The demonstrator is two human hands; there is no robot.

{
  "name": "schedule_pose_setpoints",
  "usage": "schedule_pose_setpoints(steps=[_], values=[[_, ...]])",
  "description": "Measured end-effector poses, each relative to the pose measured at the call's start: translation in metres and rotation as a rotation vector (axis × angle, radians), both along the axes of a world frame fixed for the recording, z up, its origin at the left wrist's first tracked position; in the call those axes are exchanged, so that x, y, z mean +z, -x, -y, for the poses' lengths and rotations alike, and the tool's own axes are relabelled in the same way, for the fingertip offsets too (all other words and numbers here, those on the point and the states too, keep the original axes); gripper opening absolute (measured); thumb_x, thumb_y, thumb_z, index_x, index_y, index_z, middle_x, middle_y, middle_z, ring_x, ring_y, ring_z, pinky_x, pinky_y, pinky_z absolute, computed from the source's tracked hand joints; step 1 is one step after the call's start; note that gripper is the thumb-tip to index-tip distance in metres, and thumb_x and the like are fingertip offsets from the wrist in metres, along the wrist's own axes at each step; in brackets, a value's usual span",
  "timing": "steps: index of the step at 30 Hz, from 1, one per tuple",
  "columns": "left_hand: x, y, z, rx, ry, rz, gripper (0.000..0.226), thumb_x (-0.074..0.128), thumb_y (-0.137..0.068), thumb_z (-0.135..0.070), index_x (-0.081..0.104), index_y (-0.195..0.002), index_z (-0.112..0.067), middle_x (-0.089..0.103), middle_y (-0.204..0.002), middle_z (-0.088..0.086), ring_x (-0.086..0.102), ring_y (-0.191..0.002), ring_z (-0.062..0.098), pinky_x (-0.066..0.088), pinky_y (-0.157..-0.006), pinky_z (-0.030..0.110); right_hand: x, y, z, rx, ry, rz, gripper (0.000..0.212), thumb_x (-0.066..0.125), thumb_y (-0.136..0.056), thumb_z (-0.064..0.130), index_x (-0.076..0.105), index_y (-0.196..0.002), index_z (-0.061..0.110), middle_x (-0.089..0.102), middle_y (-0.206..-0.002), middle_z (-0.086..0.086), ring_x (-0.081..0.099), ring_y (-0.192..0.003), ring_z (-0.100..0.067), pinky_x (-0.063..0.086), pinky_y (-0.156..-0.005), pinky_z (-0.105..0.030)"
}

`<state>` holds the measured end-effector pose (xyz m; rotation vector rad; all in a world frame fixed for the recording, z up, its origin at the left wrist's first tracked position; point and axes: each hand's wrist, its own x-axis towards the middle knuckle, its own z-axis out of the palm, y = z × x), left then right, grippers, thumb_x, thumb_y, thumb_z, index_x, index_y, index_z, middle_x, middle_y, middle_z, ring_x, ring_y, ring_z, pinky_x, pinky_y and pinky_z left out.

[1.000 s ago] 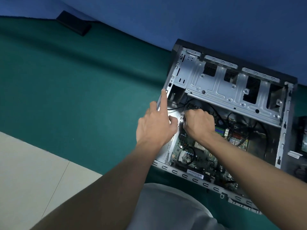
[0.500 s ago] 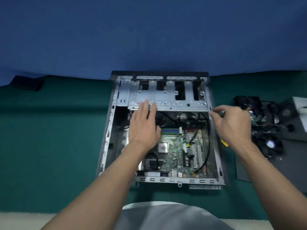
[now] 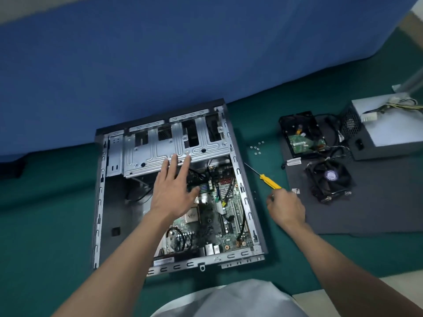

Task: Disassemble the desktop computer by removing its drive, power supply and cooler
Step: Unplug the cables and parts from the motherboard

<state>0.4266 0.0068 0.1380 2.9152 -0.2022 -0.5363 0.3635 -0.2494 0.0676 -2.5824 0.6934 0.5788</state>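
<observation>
An open desktop case (image 3: 99, 202) lies on green cloth, its motherboard (image 3: 219, 227) exposed. My left hand (image 3: 174, 188) hovers flat over the board, fingertips at the edge of the metal drive cage (image 3: 160, 147). My right hand (image 3: 285, 207) is right of the case and grips the handle of a yellow screwdriver (image 3: 269, 180), whose tip points toward the case's right wall. On a dark mat (image 3: 377, 209) at the right lie a hard drive (image 3: 299, 136), a cooler fan (image 3: 329, 179) and a grey power supply (image 3: 386, 131) with its cables.
Several small screws (image 3: 257, 148) are scattered on the cloth between the case and the hard drive. A blue wall covering (image 3: 183, 53) rises just behind the case. Pale floor (image 3: 357, 291) shows at the bottom right. My light clothing fills the bottom centre.
The view swung right. My right hand left the inside of the case and now holds the screwdriver beside it on the cloth. My left hand shifted from the case's left wall to the drive cage.
</observation>
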Motion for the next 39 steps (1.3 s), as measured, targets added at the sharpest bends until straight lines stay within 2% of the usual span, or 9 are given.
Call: schedule_pose_setpoints(steps=[6, 10, 13, 17, 21, 27, 31, 34, 39], values=[[0.000, 0.007, 0.011, 0.072, 0.035, -0.017, 0.092, 0.054, -0.096, -0.046, -0.017, -0.153, -0.033, -0.026, -0.159, -0.001, -0.028, -0.145, 0.021, 0.000, -0.117, 0.043, -0.013, -0.004, -0.014, 0.122, 0.056, 0.009, 0.014, 0.048, -0.094, 0.013, 0.061, -0.090, 0.012, 0.067, -0.097, -0.012, 0.062, -0.086, -0.032, 0.040, -0.062, -0.032], [-0.004, 0.009, 0.008, 0.052, -0.017, 0.041, 0.092, 0.054, -0.095, -0.048, -0.016, -0.153, -0.035, -0.024, -0.160, -0.001, -0.024, -0.146, 0.020, -0.010, -0.116, 0.039, -0.010, -0.004, -0.014, 0.122, -0.007, 0.005, 0.010, 0.049, -0.095, 0.015, 0.055, -0.100, 0.010, 0.066, -0.101, -0.013, 0.062, -0.090, -0.033, 0.046, -0.068, -0.036], [-0.003, 0.007, -0.001, 0.027, 0.020, 0.059, 0.088, 0.055, -0.095, -0.044, -0.011, -0.153, -0.040, -0.018, -0.162, -0.006, -0.019, -0.148, 0.013, -0.012, -0.117, 0.038, 0.015, -0.015, -0.011, -0.078, -0.194, 0.106, 0.029, 0.049, -0.097, 0.029, 0.048, -0.108, 0.002, 0.062, -0.107, -0.020, 0.058, -0.099, -0.041, 0.045, -0.080, -0.041], [0.000, 0.003, -0.023, -0.004, 0.018, 0.069, 0.081, 0.052, -0.097, -0.042, -0.005, -0.153, -0.039, -0.012, -0.162, -0.010, -0.013, -0.147, 0.007, -0.013, -0.118, 0.036, 0.068, -0.030, 0.005, -0.126, -0.388, 0.416, 0.022, 0.051, -0.098, 0.021, 0.060, -0.086, 0.004, 0.067, -0.089, -0.018, 0.065, -0.086, -0.036, 0.045, -0.074, -0.037], [-0.001, 0.009, -0.063, 0.059, -0.054, 0.115, 0.083, 0.052, -0.097, -0.040, -0.009, -0.152, -0.038, -0.013, -0.162, -0.006, -0.016, -0.146, 0.009, -0.016, -0.116, 0.034, 0.136, -0.039, -0.008, -0.145, -0.995, 0.579, 0.016, 0.070, -0.079, 0.029, 0.073, -0.080, 0.014, 0.066, -0.091, -0.010, 0.068, -0.078, -0.011, 0.050, -0.072, -0.015], [-0.009, 0.034, -0.138, 0.106, -0.167, 0.215, 0.084, 0.048, -0.095, -0.049, -0.014, -0.150, -0.036, -0.021, -0.158, -0.003, -0.022, -0.146, 0.015, -0.012, -0.119, 0.040, 0.145, -0.051, -0.059, 0.203, -0.675, 0.423, 0.027, 0.067, -0.082, 0.044, 0.068, -0.069, 0.021, 0.055, -0.053, 0.009, 0.042, -0.044, -0.003, 0.034, -0.045, -0.018], [-0.015, 0.042, -0.155, 0.151, -0.070, 0.232, 0.084, 0.048, -0.096, -0.044, -0.007, -0.155, -0.018, -0.016, -0.161, -0.005, -0.019, -0.147, 0.014, 0.009, -0.122, 0.040, 0.117, -0.058, -0.095, 0.489, -0.174, 0.333, 0.018, 0.062, -0.092, 0.031, 0.069, -0.085, 0.017, 0.068, -0.076, -0.001, 0.056, -0.065, -0.011, 0.052, -0.065, -0.030], [-0.012, 0.040, -0.155, 0.271, 0.114, 0.235, 0.082, 0.052, -0.096, -0.032, -0.002, -0.157, -0.018, -0.012, -0.161, -0.013, -0.015, -0.146, 0.004, 0.039, -0.105, 0.035, 0.098, -0.064, -0.112, 0.612, 0.014, 0.182, 0.015, 0.057, -0.094, 0.019, 0.066, -0.095, 0.007, 0.067, -0.089, -0.012, 0.061, -0.087, -0.029, 0.053, -0.074, -0.040], [-0.011, 0.039, -0.153, 0.410, 0.163, 0.186, 0.078, 0.051, -0.094, -0.028, 0.003, -0.155, -0.019, -0.012, -0.163, -0.010, 0.020, -0.146, 0.022, 0.047, -0.091, 0.046, 0.077, -0.076, -0.124, 0.585, 0.085, 0.064, 0.013, 0.054, -0.093, 0.010, 0.062, -0.088, 0.002, 0.063, -0.091, -0.019, 0.062, -0.074, -0.035, 0.056, -0.069, -0.046]])
